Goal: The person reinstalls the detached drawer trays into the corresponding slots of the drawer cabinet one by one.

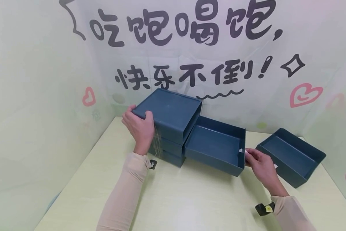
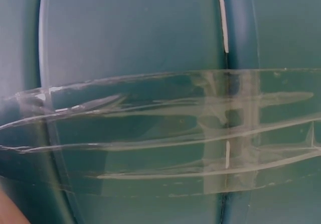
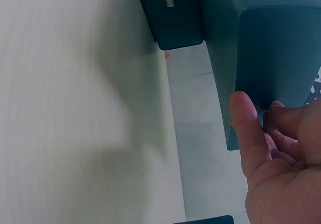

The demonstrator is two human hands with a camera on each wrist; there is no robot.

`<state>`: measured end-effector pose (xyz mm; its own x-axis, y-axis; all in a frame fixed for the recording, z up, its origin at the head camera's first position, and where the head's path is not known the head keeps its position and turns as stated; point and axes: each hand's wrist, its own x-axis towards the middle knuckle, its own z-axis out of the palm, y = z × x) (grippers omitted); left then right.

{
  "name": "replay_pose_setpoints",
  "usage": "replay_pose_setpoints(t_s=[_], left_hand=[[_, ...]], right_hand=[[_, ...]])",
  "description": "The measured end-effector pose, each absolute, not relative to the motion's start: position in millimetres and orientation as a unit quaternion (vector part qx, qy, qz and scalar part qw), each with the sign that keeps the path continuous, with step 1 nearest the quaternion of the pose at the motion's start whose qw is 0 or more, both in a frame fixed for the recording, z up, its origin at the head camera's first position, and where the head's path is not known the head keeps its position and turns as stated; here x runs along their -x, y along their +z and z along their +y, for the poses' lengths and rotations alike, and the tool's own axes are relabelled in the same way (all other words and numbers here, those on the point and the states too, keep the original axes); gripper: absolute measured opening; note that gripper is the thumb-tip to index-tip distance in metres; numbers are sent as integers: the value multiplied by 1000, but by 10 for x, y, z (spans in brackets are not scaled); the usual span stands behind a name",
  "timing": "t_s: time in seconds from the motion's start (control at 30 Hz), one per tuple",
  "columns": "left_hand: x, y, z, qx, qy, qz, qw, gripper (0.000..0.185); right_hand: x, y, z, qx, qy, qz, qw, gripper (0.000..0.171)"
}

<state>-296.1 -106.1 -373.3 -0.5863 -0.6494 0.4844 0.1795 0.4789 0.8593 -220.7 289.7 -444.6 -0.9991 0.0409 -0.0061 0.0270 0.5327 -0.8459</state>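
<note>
A dark blue drawer cabinet (image 1: 168, 109) stands at the back of the table. My left hand (image 1: 139, 126) holds its near left top corner, thumb on the top edge and fingers over the side. Clear tape (image 2: 160, 128) wraps the cabinet's side in the left wrist view. From the cabinet's right side an upper drawer (image 1: 213, 141) sticks far out, with its inside bare. My right hand (image 1: 261, 166) pinches the middle of that drawer's front; in the right wrist view the index finger lies along the drawer front and the thumb is bent toward the other fingers.
A second, loose blue drawer (image 1: 291, 154) sits on the table's right side, beyond my right hand, a white knob (image 1: 275, 166) on its front. The pale table (image 1: 190, 199) meets a printed cloth wall (image 1: 233, 112) behind the cabinet. Another knob (image 3: 169, 1) shows on a lower drawer front.
</note>
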Motion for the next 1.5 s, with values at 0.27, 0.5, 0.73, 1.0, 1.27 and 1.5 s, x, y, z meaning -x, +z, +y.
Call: replay_pose_setpoints(t_s=[0.27,0.5,0.73,1.0,1.27,1.5], left_hand=[[2967,-3733,-1070,-154,-484,-746,431,53],[2974,-3726,-1073,-154,-487,-744,432,53],[2971,-3719,-1075,-154,-490,-742,430,53],[2953,-3725,-1078,-156,-493,-742,426,54],[2951,-3745,-1076,-158,-491,-746,422,53],[2951,-3752,-1072,-159,-488,-746,424,53]], right_hand=[[2231,-4458,2838,23,498,-867,9,44],[2247,-4443,2807,25,495,-869,6,46],[2280,-4458,2780,21,498,-867,26,47],[2262,-4475,2727,26,475,-878,57,47],[2218,-4471,2644,24,478,-872,103,42],[2197,-4472,2595,-10,475,-868,141,34]])
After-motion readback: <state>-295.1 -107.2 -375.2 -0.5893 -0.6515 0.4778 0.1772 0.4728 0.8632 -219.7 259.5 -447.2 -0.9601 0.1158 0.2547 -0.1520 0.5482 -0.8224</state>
